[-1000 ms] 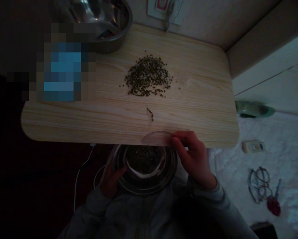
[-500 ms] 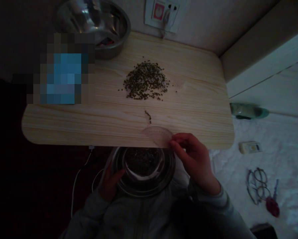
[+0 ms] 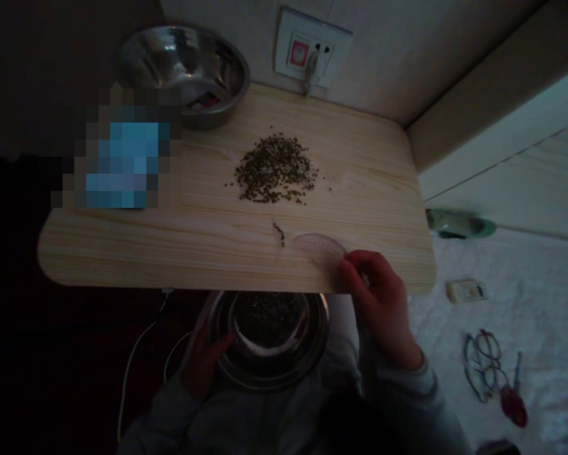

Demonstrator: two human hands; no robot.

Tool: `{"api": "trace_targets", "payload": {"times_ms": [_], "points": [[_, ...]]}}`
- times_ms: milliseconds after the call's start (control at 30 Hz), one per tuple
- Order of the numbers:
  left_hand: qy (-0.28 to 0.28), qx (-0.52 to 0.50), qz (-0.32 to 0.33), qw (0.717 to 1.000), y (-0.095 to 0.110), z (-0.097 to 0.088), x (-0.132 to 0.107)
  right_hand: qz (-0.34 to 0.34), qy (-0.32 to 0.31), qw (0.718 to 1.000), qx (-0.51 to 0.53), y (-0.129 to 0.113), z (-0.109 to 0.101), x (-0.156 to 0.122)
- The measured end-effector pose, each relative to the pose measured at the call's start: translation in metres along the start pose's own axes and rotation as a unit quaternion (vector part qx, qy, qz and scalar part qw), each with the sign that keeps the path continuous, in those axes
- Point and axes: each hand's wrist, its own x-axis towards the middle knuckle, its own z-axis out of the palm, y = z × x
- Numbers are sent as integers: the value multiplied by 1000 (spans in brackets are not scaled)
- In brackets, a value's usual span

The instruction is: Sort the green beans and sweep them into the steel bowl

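My right hand (image 3: 378,300) is closed in a pinch on the edge of a clear, curved plastic lid (image 3: 319,245), held over the table near its front edge. Just left of the lid lies a short line of small green beans (image 3: 279,234). Farther back is a pile of the same beans (image 3: 274,170), which look like mung beans. Below the table's front edge, my left hand (image 3: 205,363) grips the left rim of a wide-rimmed steel bowl (image 3: 269,373). Dark beans lie in the bowl, and the tabletop hides its far rim.
The pale wooden table (image 3: 170,253) has rounded corners. At its back left stands a large steel basin (image 3: 193,69), with a blurred-out blue screen (image 3: 127,164) before it. A wall socket (image 3: 312,50) holds a plug. To the right, a white bedspread (image 3: 416,328) bears glasses or cables (image 3: 485,363).
My right hand and the lid have moved right, away from the short line of beans. My left hand still holds the bowl. The whole view has shifted slightly.
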Motion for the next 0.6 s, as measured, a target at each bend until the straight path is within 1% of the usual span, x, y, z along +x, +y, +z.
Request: {"api": "trace_targets", "payload": {"times_ms": [133,233,333,433,533,600], "points": [[-19,1,-11,1000,0,-1,2,-47,-59,997,-26,2,-7,4],[-9,-24,-11,1000,0,1,2,-118,-98,987,-51,4,-16,6],[-4,-32,-7,999,1,3,1,-215,-128,966,-69,4,-24,9],[-11,-35,-30,999,3,4,0,-292,-161,939,-87,4,-28,11],[-1,-60,-61,996,6,5,-1,-323,-174,925,-104,5,-25,10],[3,-72,-61,996,6,6,-2,-329,-171,922,-112,7,-21,11]]}}
